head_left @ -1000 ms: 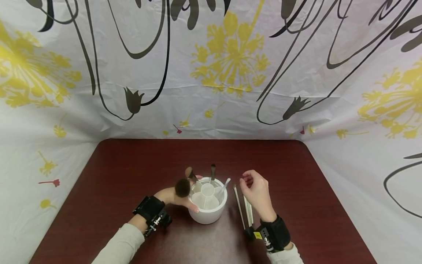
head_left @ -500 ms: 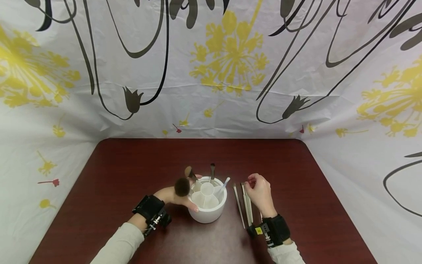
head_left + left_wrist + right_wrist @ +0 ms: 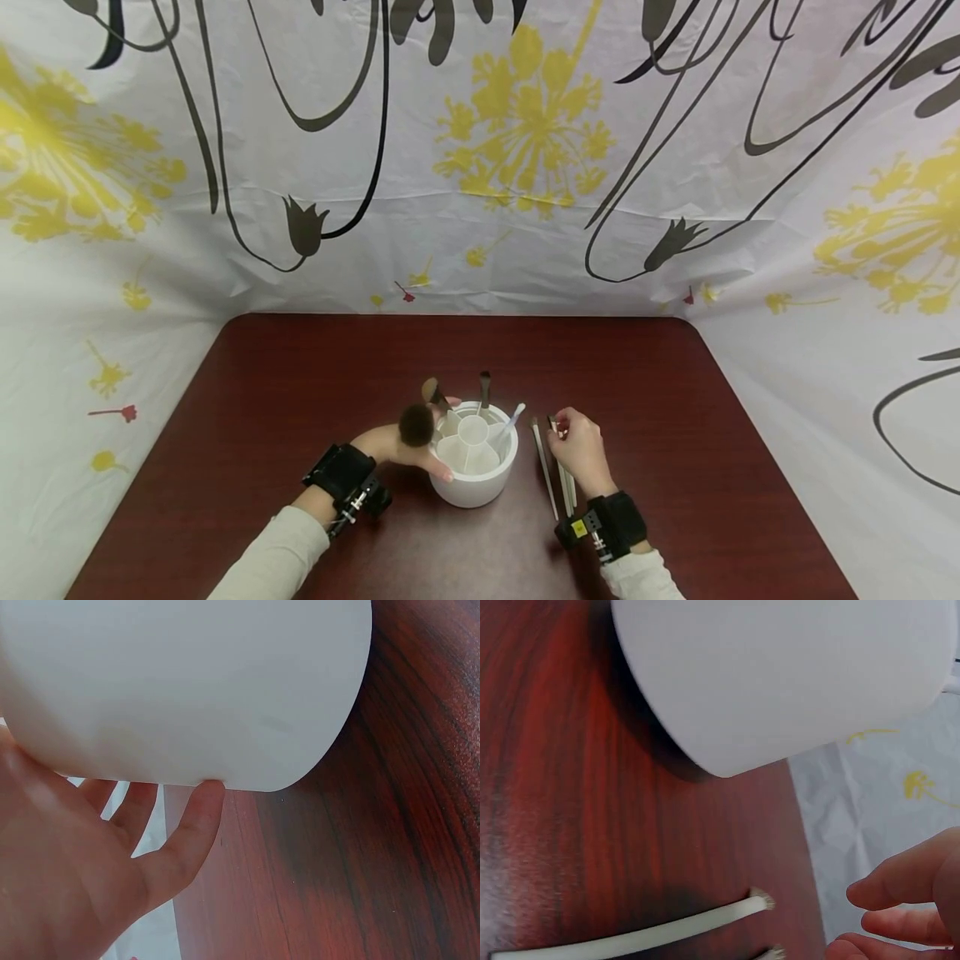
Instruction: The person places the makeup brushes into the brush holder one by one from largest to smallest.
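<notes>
My left hand holds a round white makeup brush holder from its left, thumb on the near side and fingers round the far side. In the left wrist view, its fingertips press on the smooth white wall. A large fluffy makeup brush, a tan-tipped brush, a dark flat brush and a pale-tipped one stand in the divided holder. My right hand hovers over the bristle ends of thin pale brushes, fingers loosely bent. Nothing shows between its thumb and fingers.
A thin pale brush lies between the holder and the right hand, bristles pointing away. The dark red wooden table ends at a white patterned curtain at the back and sides.
My right hand has shifted right, then come back left and nearer, lower over the brush tips. The left hand and the holder have stayed in place.
</notes>
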The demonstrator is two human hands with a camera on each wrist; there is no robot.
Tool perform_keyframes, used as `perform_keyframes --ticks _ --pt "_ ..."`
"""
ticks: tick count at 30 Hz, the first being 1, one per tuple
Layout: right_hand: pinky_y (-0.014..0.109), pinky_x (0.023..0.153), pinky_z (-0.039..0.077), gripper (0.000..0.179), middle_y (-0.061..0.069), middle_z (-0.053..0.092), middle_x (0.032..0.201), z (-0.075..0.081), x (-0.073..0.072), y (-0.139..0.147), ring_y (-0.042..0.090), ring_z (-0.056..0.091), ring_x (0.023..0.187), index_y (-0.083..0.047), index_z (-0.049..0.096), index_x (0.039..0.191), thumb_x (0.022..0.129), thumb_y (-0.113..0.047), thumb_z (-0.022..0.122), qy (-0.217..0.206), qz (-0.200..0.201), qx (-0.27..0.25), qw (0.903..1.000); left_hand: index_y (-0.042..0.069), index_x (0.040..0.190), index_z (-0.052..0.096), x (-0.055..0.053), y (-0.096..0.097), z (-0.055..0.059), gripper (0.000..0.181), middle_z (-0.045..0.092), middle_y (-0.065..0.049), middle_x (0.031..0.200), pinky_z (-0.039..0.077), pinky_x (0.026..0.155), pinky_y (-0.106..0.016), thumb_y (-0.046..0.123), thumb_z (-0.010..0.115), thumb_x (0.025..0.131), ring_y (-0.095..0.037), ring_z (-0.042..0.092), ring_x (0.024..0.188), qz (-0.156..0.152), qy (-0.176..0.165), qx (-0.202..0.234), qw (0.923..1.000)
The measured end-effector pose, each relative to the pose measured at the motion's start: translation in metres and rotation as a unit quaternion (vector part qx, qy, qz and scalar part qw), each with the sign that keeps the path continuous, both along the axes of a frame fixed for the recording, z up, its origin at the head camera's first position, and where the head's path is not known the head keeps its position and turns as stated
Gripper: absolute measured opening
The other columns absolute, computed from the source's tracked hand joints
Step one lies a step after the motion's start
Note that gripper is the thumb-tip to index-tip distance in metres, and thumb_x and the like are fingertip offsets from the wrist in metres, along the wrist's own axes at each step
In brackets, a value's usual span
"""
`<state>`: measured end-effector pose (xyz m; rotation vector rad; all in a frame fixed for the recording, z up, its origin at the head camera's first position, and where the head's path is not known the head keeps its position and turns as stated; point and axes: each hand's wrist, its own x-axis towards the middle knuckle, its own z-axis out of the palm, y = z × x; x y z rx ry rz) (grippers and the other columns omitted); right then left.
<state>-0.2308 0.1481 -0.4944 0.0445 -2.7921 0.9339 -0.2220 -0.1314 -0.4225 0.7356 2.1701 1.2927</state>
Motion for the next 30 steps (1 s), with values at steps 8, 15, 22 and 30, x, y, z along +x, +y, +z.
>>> perform_keyframes --ticks 8,15,22,30 --pt "0.035 0.059 0.047 0.021 0.009 0.064 0.079 -0.011 0.003 -0.006 0.02 0.059 0.067 0.0 0.062 0.09 0.071 -0.004 0.068 -0.024 0.015 0.02 0.9994 -0.012 0.134 0.018 0.0 0.0 -0.001 0.092 0.03 -0.028 0.136 0.018 0.103 -0.053 0.007 0.077 0.066 -0.037 0.025 0.127 -0.004 0.007 -0.001 1.0" --pt "0.038 0.062 0.046 0.022 0.009 0.062 0.078 -0.014 0.006 -0.009 0.02 0.057 0.067 0.0 0.062 0.089 0.068 -0.005 0.07 -0.026 0.022 0.049 0.9982 -0.012 0.134 0.018 -0.002 -0.001 -0.004 0.093 0.031 -0.027 0.136 0.019 0.103 -0.053 0.009 0.078 0.066 -0.038 0.027 0.127 -0.007 0.02 -0.004 0.9998" --pt "0.035 0.059 0.046 0.021 0.007 0.059 0.072 -0.017 0.006 -0.009 0.018 0.054 0.063 0.001 0.062 0.086 0.066 -0.002 0.069 -0.022 0.036 0.043 0.9982 -0.013 0.132 0.019 -0.001 0.001 -0.002 0.091 0.033 -0.028 0.133 0.02 0.102 -0.053 0.003 0.078 0.065 -0.04 0.03 0.125 -0.009 0.036 0.001 0.9993" --pt "0.032 0.054 0.042 0.019 0.005 0.055 0.067 -0.022 0.005 -0.006 0.016 0.05 0.059 -0.001 0.059 0.081 0.066 0.0 0.07 -0.028 0.049 0.046 0.9973 -0.01 0.132 0.021 -0.007 -0.001 -0.021 0.097 0.034 -0.027 0.133 0.019 0.102 -0.055 0.021 0.081 0.062 -0.037 0.03 0.124 -0.01 0.055 0.026 0.9981"
